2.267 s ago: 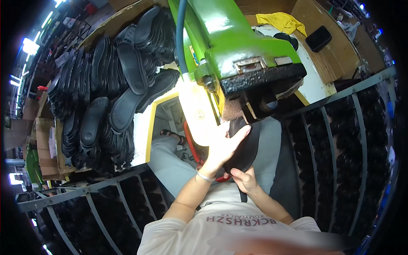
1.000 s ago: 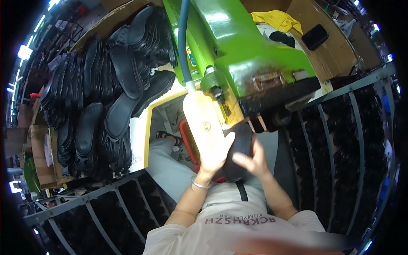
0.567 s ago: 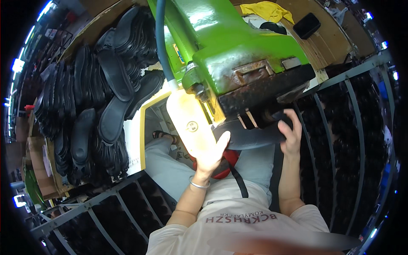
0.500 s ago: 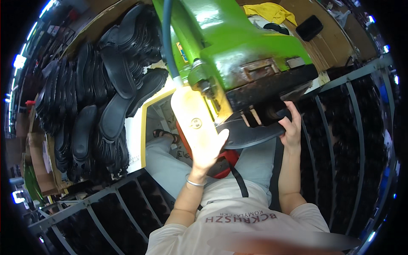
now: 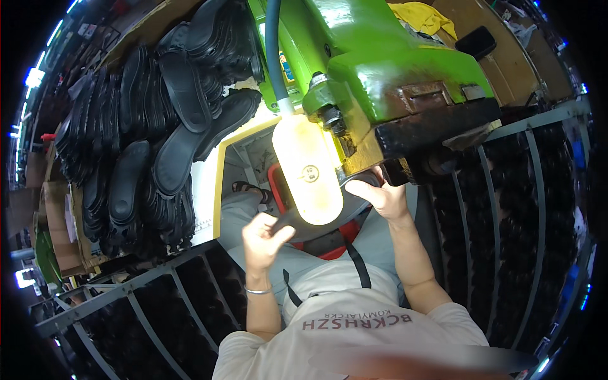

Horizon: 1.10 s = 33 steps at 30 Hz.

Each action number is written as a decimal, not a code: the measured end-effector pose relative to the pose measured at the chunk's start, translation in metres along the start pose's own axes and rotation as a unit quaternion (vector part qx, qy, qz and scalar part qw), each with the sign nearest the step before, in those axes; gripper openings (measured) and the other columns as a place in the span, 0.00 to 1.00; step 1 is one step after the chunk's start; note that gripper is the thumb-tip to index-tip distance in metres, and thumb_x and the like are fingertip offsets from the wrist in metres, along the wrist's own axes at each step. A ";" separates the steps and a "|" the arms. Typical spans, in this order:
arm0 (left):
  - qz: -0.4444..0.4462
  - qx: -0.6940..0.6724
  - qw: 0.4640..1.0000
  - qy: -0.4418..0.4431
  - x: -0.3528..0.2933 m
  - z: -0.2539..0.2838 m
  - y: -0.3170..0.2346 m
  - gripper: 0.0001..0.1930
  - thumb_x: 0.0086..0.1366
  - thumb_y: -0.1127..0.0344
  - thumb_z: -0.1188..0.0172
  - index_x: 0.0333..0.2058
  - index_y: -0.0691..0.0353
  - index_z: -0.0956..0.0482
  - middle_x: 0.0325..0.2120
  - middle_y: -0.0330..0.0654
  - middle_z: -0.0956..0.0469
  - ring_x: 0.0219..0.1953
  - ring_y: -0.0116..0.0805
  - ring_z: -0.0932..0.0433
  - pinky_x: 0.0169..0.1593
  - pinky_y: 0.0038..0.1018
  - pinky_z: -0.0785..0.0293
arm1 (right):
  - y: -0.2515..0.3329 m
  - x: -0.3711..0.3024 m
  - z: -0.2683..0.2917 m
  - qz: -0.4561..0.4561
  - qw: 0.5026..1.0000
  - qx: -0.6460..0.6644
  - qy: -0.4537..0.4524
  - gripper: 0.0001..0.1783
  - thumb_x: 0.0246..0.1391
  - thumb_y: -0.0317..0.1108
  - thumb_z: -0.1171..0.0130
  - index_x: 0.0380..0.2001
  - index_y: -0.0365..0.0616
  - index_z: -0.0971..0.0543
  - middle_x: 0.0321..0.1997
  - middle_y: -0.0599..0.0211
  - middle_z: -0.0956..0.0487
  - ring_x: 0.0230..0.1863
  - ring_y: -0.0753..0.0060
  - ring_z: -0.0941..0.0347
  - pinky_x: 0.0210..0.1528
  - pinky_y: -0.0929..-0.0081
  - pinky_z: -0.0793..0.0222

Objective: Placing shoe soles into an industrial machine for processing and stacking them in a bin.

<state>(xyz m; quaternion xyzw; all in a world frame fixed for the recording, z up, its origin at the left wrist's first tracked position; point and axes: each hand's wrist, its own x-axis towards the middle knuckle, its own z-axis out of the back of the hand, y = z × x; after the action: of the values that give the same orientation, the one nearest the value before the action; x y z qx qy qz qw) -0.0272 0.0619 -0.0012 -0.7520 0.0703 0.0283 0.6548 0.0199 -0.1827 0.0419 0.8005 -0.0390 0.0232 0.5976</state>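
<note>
A black shoe sole (image 5: 348, 218) spans the space between my hands, its middle hidden behind the bright lamp (image 5: 308, 170). My left hand (image 5: 261, 242) is closed on its left end, thumb on top. With the thumb pressed on the upper face, my right hand (image 5: 385, 201) grips the other end, just below the head of a green machine (image 5: 405, 69). Part of my right hand's fingers is hidden under the sole and the machine.
Stacked black soles (image 5: 180, 92) cover the bench at left, beside a yellow-edged white board (image 5: 212, 190). Metal racks (image 5: 152, 335) filled with dark items stand on both sides. A yellow cloth (image 5: 423, 19) and a cardboard box (image 5: 506, 69) lie behind the machine.
My left hand has come out from behind the lamp, moving left and nearer to me. My right hand has shifted left. The sole has moved left, away from under the machine head.
</note>
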 end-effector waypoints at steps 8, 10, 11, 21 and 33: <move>0.047 0.201 0.973 0.103 -0.026 -0.072 0.043 0.17 0.48 0.64 0.28 0.19 0.66 0.29 0.11 0.29 0.35 0.16 0.15 0.43 0.18 0.19 0.44 | -0.009 0.001 0.011 0.017 1.000 0.008 0.007 0.28 0.36 0.18 0.32 0.45 0.33 0.29 0.40 0.63 0.23 0.41 0.75 0.26 0.44 0.78 0.29; 0.033 0.235 0.964 0.122 -0.019 -0.074 0.041 0.15 0.49 0.66 0.29 0.20 0.66 0.27 0.13 0.29 0.33 0.17 0.15 0.43 0.19 0.18 0.43 | 0.002 0.000 0.013 0.029 0.999 0.029 0.004 0.31 0.38 0.21 0.30 0.47 0.33 0.32 0.39 0.65 0.23 0.39 0.79 0.26 0.42 0.81 0.29; 0.022 0.273 0.955 0.115 -0.014 -0.068 0.034 0.12 0.49 0.69 0.29 0.22 0.65 0.25 0.15 0.28 0.30 0.17 0.13 0.42 0.20 0.16 0.42 | 0.003 -0.002 0.018 0.029 0.999 0.029 0.006 0.31 0.38 0.21 0.30 0.47 0.33 0.32 0.39 0.65 0.23 0.39 0.79 0.26 0.42 0.81 0.29; -0.123 0.119 0.984 0.047 0.031 -0.084 -0.012 0.13 0.49 0.79 0.32 0.33 0.67 0.26 0.27 0.39 0.22 0.28 0.23 0.24 0.35 0.19 0.27 | -0.007 -0.021 0.089 0.084 0.982 0.016 -0.166 0.15 0.53 0.28 0.41 0.42 0.33 0.29 0.36 0.68 0.23 0.37 0.83 0.29 0.43 0.85 0.35; 0.048 -0.169 0.982 -0.073 0.031 -0.014 -0.026 0.18 0.53 0.73 0.42 0.45 0.66 0.28 0.29 0.40 0.25 0.28 0.24 0.24 0.30 0.18 0.27 | -0.010 -0.017 0.011 -0.172 0.982 0.061 -0.042 0.15 0.51 0.29 0.43 0.42 0.37 0.28 0.26 0.66 0.24 0.13 0.86 0.34 0.09 0.88 0.41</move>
<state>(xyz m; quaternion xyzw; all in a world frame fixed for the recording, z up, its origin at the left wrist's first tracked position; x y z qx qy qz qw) 0.0066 0.0493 0.0218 -0.8435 0.0527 0.1263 0.5195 0.0038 -0.1901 0.0277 0.8304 0.0756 -0.1109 0.5408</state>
